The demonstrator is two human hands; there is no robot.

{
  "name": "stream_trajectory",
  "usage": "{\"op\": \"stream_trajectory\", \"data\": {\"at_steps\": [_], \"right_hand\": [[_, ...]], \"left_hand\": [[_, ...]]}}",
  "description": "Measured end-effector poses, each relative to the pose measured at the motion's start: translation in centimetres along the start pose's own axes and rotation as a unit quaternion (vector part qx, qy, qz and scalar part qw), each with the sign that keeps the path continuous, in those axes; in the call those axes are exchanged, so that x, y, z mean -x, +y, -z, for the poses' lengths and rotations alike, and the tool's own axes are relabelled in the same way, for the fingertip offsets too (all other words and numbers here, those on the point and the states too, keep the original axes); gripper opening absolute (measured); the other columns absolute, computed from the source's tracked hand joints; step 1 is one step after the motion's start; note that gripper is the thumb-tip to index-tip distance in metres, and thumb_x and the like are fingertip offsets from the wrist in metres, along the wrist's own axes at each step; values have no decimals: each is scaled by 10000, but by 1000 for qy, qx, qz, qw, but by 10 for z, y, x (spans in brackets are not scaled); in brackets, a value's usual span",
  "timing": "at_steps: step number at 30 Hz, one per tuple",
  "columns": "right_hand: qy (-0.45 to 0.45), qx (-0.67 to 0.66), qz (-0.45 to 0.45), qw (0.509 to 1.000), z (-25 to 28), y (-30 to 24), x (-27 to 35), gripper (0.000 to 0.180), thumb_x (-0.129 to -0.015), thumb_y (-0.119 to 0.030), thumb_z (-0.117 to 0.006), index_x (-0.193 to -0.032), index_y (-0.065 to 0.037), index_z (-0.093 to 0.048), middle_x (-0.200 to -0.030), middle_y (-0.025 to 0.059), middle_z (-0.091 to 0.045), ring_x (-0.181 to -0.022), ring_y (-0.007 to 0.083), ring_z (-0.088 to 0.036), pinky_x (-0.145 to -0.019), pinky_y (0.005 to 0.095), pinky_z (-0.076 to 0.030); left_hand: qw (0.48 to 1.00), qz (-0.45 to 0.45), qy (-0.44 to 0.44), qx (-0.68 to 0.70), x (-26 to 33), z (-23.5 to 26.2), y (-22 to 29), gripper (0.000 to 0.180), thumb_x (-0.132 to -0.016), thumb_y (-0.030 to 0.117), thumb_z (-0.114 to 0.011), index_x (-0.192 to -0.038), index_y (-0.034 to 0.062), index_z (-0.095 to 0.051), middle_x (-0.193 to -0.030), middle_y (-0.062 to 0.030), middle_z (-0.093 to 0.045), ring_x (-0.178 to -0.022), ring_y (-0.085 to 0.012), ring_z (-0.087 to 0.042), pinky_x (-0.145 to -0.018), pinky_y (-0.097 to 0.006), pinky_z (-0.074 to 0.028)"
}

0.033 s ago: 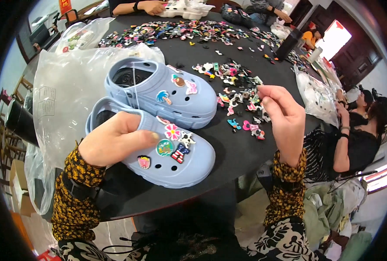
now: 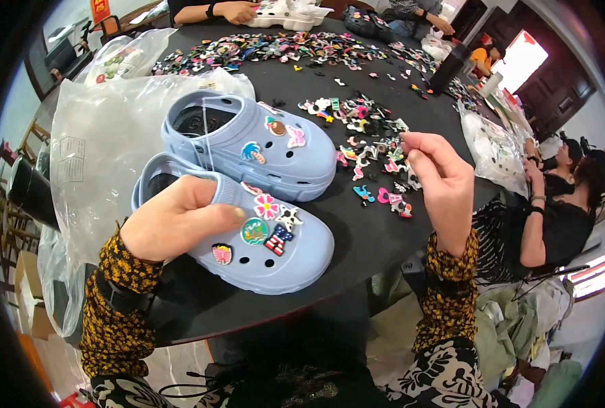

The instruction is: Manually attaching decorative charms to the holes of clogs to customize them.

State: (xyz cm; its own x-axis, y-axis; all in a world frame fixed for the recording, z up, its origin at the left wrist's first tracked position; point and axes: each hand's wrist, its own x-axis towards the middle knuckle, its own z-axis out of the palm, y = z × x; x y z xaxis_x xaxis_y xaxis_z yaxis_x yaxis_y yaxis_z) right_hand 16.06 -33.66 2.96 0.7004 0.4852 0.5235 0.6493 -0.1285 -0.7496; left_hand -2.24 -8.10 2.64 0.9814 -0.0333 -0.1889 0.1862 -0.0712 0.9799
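Note:
My left hand (image 2: 173, 221) is closed on the nearer light-blue clog (image 2: 282, 268), its thumb on the upper beside the charms and its fingers hidden in the foot opening. This clog bears several shoe charms, among them a pink flower (image 2: 266, 206), a round green one (image 2: 254, 231) and a stars-and-stripes one (image 2: 278, 239). Behind it stands the matching clog (image 2: 309, 166), with a blue palm-tree charm (image 2: 251, 151) and others. A clear loop joins the two. My right hand (image 2: 442, 183) pinches thumb and forefinger together over a pile of loose charms (image 2: 363, 122); anything held there is too small to make out.
A clear plastic bag (image 2: 105, 149) lies left of the clogs on the black table (image 2: 275, 81). A larger charm heap (image 2: 261, 51) spreads across the back. A bagged white clog (image 2: 496, 153) lies at the right. Other people sit around the table; one handles a white clog (image 2: 289, 17).
The clogs and my right hand sit very slightly farther left in the picture. Both hands keep the same grip and pose.

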Motion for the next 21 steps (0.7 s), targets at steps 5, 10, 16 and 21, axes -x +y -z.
{"op": "stream_trajectory", "data": {"at_steps": [5,10,16,21], "right_hand": [[-41,52,2,998,10,35,1,149,-821,13,-573,-944,21,-656,-878,58,-624,-763,91,-569,-671,211,-448],[-81,87,-18,993,1,50,-5,159,-814,-35,-587,-947,8,-661,-883,99,-639,-777,164,-608,-673,255,-464],[-134,141,37,980,-13,66,-22,171,-827,-79,-563,-936,11,-659,-908,139,-645,-831,253,-630,-741,320,-485],[-220,257,116,934,-49,91,-37,249,-813,-130,-550,-1039,-71,-635,-1023,126,-615,-986,308,-566,-863,413,-436]], "left_hand": [[999,24,15,-18,1,-1,3,316,-854,186,-552,-1051,-52,-611,-916,-94,-666,-798,-136,-630,-717,-264,-509],[999,46,14,-1,3,0,5,260,-883,160,-542,-1026,-38,-631,-917,-63,-666,-823,-114,-612,-756,-265,-493],[998,46,32,-31,0,-2,6,266,-871,171,-556,-1017,-36,-635,-890,-57,-665,-793,-106,-607,-730,-256,-488],[998,43,41,-30,1,-1,2,266,-866,174,-560,-1010,-35,-638,-885,-51,-663,-790,-101,-600,-729,-252,-481]]}}
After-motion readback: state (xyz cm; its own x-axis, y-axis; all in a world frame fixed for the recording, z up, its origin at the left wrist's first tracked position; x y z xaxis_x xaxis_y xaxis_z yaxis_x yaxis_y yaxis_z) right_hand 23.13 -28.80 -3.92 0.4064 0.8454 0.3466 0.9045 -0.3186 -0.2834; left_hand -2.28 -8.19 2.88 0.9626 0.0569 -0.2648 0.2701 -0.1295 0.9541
